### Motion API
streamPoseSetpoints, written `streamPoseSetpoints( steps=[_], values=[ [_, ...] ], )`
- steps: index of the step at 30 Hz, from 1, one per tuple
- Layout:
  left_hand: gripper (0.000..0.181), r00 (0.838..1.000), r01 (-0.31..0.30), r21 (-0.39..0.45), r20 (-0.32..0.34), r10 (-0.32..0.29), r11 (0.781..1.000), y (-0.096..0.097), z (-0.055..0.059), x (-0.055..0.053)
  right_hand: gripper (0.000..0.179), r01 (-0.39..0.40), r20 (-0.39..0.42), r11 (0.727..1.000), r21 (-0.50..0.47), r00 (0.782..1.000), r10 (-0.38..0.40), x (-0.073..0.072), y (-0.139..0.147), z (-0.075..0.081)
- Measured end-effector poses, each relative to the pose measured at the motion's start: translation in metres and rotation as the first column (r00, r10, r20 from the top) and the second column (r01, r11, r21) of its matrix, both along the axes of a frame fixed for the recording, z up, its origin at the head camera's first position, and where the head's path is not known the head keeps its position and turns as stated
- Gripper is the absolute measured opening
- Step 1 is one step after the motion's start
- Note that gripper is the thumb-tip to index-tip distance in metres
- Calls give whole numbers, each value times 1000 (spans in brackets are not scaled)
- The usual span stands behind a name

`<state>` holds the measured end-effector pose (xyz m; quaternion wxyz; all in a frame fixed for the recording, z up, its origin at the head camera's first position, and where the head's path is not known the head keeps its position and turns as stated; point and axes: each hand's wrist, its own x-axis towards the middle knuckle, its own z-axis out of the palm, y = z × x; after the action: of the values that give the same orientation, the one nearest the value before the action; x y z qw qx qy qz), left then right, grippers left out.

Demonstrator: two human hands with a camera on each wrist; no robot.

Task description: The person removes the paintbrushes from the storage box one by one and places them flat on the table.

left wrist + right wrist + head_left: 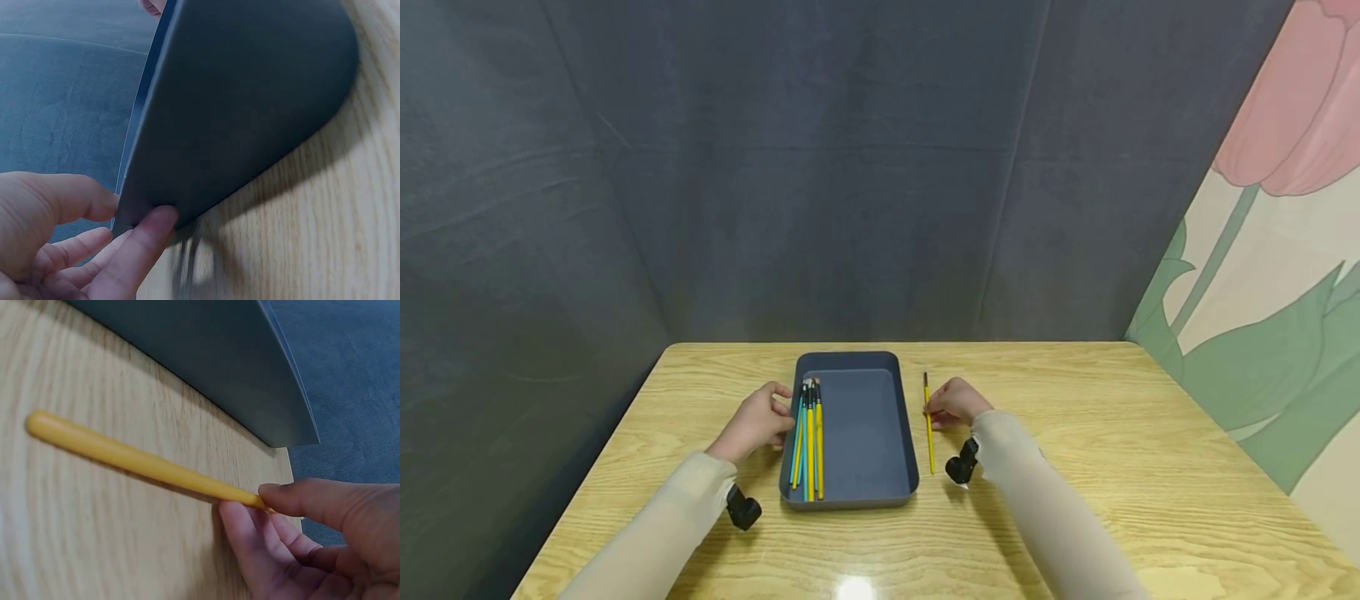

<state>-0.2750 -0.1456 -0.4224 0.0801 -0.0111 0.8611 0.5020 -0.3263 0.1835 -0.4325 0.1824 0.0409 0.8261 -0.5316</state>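
A dark grey rectangular tray (868, 433) lies on the table. Along its left side sit several paintbrushes (810, 454) with yellow and turquoise handles, bristles pointing away from me. My left hand (762, 421) grips the tray's left edge; in the left wrist view one fingertip (164, 215) presses the outer wall and the thumb is at the rim. Just right of the tray, my right hand (955, 402) pinches a thin yellow paintbrush (931, 446) between thumb and fingers. The right wrist view shows its rounded handle end (47, 425) pointing away from the fingers, close over the wood.
The light wooden table (1075, 467) extends to both sides of the tray. Dark grey cloth (850, 183) hangs behind it and on the left. A wall with a painted tulip (1277, 125) stands at the right. Small black cameras (743, 508) sit on both wrists.
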Motion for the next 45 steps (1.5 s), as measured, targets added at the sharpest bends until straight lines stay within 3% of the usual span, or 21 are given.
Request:
streamPoseSetpoints(
  steps=[6, 13, 45],
  values=[
    [48, 1000, 3, 2, -7, -3, 1000, -1, -1, -1, 6, 48, -4, 995, 89, 999, -48, 1, -6, 2],
    [47, 1000, 5, -1, -5, -5, 1000, 0, 0, 0, 9, 51, -33, 993, 109, 998, -48, 6, -10, 5],
    [47, 1000, -1, -8, 1, 1, 1000, 0, -1, 0, 13, 3, 10, 1000, -7, 1000, -3, 3, 1, 6]
  ],
)
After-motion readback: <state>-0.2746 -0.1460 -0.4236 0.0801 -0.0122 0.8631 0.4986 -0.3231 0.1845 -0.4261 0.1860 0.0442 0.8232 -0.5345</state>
